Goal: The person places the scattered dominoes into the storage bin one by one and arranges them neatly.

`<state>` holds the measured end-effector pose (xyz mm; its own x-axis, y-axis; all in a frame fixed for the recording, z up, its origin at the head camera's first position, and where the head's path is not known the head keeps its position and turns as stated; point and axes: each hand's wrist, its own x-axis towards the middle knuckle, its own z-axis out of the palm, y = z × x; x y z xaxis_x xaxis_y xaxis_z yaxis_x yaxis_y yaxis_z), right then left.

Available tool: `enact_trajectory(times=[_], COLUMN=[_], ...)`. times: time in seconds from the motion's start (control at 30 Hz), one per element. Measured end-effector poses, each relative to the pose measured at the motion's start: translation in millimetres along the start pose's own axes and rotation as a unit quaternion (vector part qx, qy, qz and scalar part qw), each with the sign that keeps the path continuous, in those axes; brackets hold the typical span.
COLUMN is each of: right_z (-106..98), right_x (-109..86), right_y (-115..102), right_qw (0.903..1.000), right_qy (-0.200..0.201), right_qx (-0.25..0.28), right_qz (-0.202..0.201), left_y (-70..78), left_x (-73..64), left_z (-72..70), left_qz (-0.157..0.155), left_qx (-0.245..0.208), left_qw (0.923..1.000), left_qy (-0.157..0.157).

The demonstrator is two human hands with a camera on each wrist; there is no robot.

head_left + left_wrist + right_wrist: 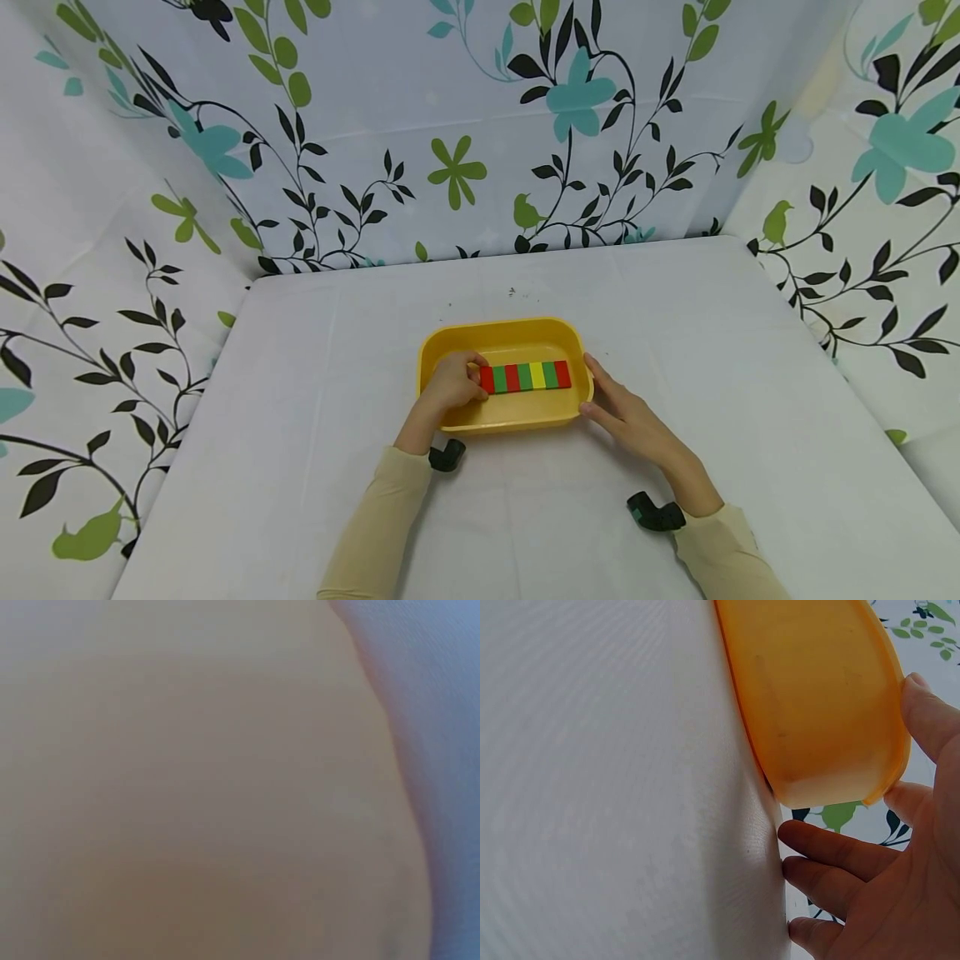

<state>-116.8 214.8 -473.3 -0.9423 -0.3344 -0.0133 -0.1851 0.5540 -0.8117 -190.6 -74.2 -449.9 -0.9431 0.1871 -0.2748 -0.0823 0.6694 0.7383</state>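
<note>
A yellow plastic tray (pixel 525 414) lies on the table in the head view. Inside it runs a straight row of coloured blocks (pixel 525 377) in red, green and yellow. My left hand (pixel 452 382) reaches over the tray's left side and pinches the red left end of the row between thumb and fingers. At the tray's right end, my right hand (pixel 626 417) touches the rim with thumb and fingertip. In the right wrist view the right hand's (pixel 885 862) other fingers extend beside the tray (pixel 817 697). Only blurred skin fills most of the left wrist view.
The table (pixel 337 375) has a white cover. Patterned cloth (pixel 480 100) with leaves and birds hangs behind it and along both sides. A few small dark specks (pixel 512 292) mark the cover behind the tray. A black wrist device (pixel 656 512) sits on each forearm.
</note>
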Motion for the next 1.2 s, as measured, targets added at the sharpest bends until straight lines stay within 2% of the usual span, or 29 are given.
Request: enact_trajectory(times=[0.5,1.2], right_z=[-1.3,-0.3], right_x=[-1.2,-0.8], right_y=[-0.6,2.6], right_qw=[1.0,1.0], right_qy=[0.0,-0.001], right_qx=[0.004,0.003], right_qz=[-0.002,-0.003], left_y=[0.4,-1.0], left_x=[0.6,-1.3], left_z=[2.1,3.3], left_qz=[-0.001,0.03], left_qx=[0.009,0.014], left_qw=[1.0,0.9995], left_qy=[-0.004,-0.002])
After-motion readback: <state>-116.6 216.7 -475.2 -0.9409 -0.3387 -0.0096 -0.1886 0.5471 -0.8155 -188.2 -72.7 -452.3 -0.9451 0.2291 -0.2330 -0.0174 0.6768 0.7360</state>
